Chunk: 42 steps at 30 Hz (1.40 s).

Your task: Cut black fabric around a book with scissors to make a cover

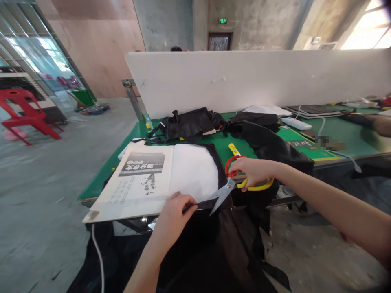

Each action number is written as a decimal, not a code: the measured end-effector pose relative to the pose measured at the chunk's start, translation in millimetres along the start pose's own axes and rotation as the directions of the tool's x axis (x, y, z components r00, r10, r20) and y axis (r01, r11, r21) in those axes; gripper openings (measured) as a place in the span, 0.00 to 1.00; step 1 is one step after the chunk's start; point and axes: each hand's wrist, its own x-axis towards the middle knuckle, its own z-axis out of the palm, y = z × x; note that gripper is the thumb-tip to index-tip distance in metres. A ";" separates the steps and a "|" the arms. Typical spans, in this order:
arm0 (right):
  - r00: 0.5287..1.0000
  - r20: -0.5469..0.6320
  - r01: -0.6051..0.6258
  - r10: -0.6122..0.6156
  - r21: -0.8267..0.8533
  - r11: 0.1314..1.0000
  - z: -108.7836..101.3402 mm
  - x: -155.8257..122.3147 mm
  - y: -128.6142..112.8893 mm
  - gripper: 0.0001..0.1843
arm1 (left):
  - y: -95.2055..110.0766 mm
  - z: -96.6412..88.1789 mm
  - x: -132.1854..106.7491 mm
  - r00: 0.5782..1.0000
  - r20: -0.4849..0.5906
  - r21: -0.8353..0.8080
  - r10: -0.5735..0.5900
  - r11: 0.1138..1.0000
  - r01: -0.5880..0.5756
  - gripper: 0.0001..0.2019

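Observation:
An open book [143, 179] lies on black fabric [220, 252] at the near corner of a green table [134, 134]. My left hand [175, 211] pinches the fabric's edge at the book's near right corner, fingers closed. My right hand [252, 171] grips scissors [232, 185] with red and yellow handles. Their blades point down-left and are parted at the fabric edge beside the book's white page.
A yellow marker [234, 149] lies by the scissors. More black cloth [189, 124] is heaped further back, with a white remote [295, 123] and papers behind. A white partition board [259, 77] backs the table. Another person's arm [375, 122] rests far right. A red chair [24, 114] stands left.

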 end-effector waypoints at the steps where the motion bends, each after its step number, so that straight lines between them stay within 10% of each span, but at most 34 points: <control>1: 1.000 0.003 0.006 -0.006 0.005 1.000 0.8 1.2 -0.7 0.30 | -0.1 0.0 -0.2 1.000 -0.002 0.001 0.000 1.000 0.000 0.05; 42: 0.998 -0.038 -0.062 0.054 -0.229 0.971 -3.4 12.5 -16.1 0.16 | -6.2 1.8 -1.3 0.998 -0.036 -0.016 0.056 0.998 -0.057 0.06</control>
